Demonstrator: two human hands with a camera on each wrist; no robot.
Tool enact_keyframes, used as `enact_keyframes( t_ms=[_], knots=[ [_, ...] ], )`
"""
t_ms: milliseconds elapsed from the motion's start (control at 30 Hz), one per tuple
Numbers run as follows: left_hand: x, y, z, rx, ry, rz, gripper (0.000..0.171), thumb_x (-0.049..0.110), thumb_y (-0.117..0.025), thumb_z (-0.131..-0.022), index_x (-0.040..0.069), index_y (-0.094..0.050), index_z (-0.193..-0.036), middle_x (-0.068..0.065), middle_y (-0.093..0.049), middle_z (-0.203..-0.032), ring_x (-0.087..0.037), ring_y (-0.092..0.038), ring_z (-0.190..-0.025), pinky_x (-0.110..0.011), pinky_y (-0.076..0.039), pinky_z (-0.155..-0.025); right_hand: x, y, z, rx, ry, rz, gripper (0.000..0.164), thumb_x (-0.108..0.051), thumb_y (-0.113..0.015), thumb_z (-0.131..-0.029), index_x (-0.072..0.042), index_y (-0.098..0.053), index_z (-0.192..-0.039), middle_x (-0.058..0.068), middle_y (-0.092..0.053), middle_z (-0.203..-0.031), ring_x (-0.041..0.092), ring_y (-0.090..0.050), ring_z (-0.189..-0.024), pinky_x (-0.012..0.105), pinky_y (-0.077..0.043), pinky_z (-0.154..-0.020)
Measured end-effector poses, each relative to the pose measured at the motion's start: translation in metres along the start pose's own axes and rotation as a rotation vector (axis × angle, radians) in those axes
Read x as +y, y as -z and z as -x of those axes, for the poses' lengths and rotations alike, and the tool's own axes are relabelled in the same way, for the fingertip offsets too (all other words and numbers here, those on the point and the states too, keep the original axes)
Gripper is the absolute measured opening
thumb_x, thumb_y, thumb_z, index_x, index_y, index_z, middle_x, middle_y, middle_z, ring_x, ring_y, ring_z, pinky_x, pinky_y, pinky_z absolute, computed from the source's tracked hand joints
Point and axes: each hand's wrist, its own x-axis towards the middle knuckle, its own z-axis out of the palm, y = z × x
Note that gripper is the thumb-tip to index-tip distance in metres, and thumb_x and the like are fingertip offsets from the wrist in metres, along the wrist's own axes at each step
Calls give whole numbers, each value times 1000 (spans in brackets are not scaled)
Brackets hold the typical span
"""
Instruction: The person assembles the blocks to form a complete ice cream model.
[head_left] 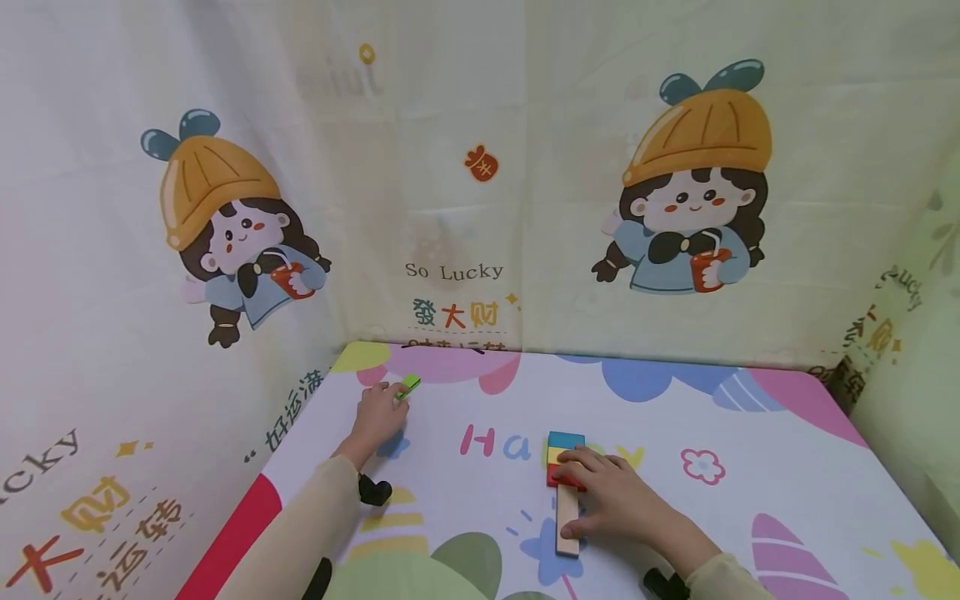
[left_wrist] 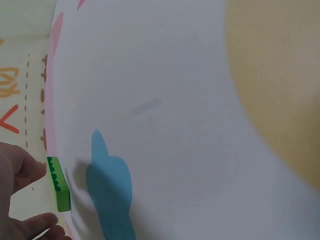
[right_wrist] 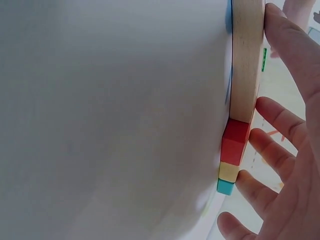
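Note:
Near the far left of the table, my left hand (head_left: 380, 414) is at a small bright green block (head_left: 408, 386). In the left wrist view the thumb and fingers are spread either side of that block (left_wrist: 59, 185), which has a darker scalloped edge. My right hand (head_left: 615, 493) lies over a line of wooden blocks, its fingers spread along them. From far to near these are a blue block (head_left: 566, 438), a yellow block (head_left: 553, 455), a red block (head_left: 552, 476) and a long plain wooden plank (head_left: 567, 508). The right thumb touches the plank close to its near end.
A white table cover (head_left: 465, 492) with printed letters, flowers and coloured shapes lies under both hands. Printed cloth (head_left: 555, 208) hangs behind the table's back edge and along both sides. Dark straps (head_left: 373, 490) show at the wrists.

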Motion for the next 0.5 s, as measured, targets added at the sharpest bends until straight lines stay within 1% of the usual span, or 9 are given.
enact_keyframes(
  t_ms=[100,167,400,500],
  knots=[
    [-1,-1,0,-36,2,-27,33,17,-54,-99,6,-70,-126,-32,-55,-140,-54,-47,-130,-69,-40,-104,0,-1,0,3,11,-13,78,-71,-78,-74,-28,-62,-137,2,-55,-147,37,-42,-145,68,-35,-110],
    [-2,-3,0,-41,8,-26,32,17,-55,-99,6,-70,-125,-31,-56,-139,-53,-49,-128,-67,-42,-102,1,-2,1,4,18,-23,77,-70,-78,-75,-27,-62,-137,3,-55,-147,39,-41,-146,68,-34,-111],
    [-3,-11,0,-29,20,-2,32,16,-56,-97,7,-69,-125,-25,-56,-137,-47,-50,-124,-64,-43,-101,3,-3,3,12,21,-26,76,-71,-77,-76,-28,-61,-137,3,-54,-148,39,-40,-147,70,-33,-111],
    [-2,-14,1,-17,15,-13,31,15,-57,-97,6,-70,-123,-25,-56,-138,-46,-51,-122,-62,-45,-99,4,-4,4,19,27,-30,76,-71,-76,-76,-28,-61,-137,3,-54,-148,40,-40,-147,70,-33,-111]
  ],
)
